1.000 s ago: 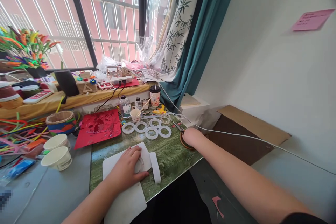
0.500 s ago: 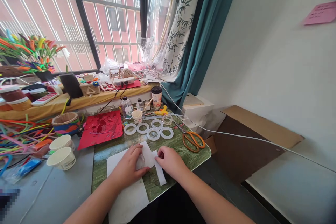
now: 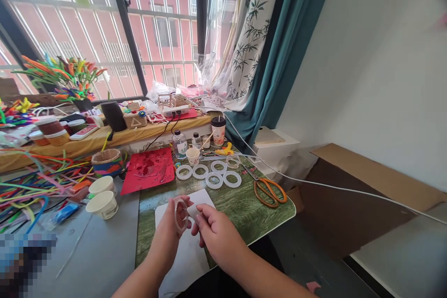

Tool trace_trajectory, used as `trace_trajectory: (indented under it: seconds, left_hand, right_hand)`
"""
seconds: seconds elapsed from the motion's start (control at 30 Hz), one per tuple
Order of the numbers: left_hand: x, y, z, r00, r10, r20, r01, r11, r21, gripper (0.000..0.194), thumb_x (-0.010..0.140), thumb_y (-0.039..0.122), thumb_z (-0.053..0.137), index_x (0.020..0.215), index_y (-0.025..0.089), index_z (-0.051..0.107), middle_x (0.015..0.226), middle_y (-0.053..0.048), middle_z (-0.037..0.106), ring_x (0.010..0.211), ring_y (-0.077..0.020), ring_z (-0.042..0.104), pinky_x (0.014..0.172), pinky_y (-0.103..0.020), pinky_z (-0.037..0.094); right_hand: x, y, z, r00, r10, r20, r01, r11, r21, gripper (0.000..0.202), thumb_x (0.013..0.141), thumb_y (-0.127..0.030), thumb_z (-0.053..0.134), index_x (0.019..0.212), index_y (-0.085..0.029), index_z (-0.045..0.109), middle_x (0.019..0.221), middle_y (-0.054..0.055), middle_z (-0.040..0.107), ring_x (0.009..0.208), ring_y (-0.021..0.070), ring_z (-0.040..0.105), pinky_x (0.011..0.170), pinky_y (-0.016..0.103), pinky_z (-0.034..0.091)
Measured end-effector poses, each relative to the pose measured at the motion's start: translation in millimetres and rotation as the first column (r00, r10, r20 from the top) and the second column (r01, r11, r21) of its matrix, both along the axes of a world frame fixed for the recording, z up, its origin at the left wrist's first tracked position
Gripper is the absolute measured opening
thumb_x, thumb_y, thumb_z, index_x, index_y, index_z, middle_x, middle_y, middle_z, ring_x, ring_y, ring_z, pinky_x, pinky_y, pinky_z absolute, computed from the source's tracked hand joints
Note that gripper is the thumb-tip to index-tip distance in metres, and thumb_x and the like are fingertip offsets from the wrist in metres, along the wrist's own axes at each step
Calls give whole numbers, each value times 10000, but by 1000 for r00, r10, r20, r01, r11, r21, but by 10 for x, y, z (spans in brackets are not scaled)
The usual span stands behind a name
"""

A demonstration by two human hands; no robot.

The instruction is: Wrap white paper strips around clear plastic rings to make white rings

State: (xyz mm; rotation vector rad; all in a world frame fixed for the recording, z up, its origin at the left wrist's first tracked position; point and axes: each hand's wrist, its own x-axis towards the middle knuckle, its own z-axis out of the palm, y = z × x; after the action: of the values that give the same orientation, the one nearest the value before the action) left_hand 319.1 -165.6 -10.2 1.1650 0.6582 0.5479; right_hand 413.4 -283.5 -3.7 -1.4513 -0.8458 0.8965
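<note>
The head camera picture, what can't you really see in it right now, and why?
Hidden, head view: part of the white strip, behind the right hand.
Too small, head view: whether that strip touches the clear ring in the left hand.
Too small, head view: the words on the bottle.
Cut off, head view: the pink thing on the wall, by the right edge.
Blurred, head view: the bottom left corner, by big squares.

Looks like a craft corner beside a curtained far window [image 3: 163, 28]. Holds scissors [image 3: 258, 180] at right, a yellow glue gun [image 3: 225, 150] farther off and coloured pipe cleaners [image 3: 38, 184] at left.
</note>
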Motion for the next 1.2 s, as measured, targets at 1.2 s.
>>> trace_trajectory:
  seconds: [1.2]
  left_hand:
    - [-65, 376, -379, 949, -310, 58, 314, 946, -82, 357, 874, 538, 673, 892, 188, 602, 642, 63, 480, 533, -76, 372, 499, -215, 250]
  right_hand:
    - [-223, 157, -216, 888, 306, -344, -322, 947, 11, 486, 882, -626, 665, 833, -143, 665, 577, -15, 590, 468, 90, 520, 514, 225, 424]
